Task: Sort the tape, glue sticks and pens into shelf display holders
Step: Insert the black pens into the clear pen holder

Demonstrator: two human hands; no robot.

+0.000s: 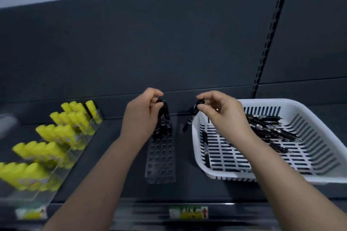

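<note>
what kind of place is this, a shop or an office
Most likely a shop's stationery aisle: a dark retail shelf with a slotted upright, a price label on its front edge, and glue sticks ranked in a clear display holder.

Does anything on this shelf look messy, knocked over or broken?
Nothing stands out. The yellow glue sticks stand in tidy rows in their clear holder. A few pens stand upright at the back of the pen holder. The rest lie loose in the white basket, waiting to be sorted. Each hand holds pens.
</note>
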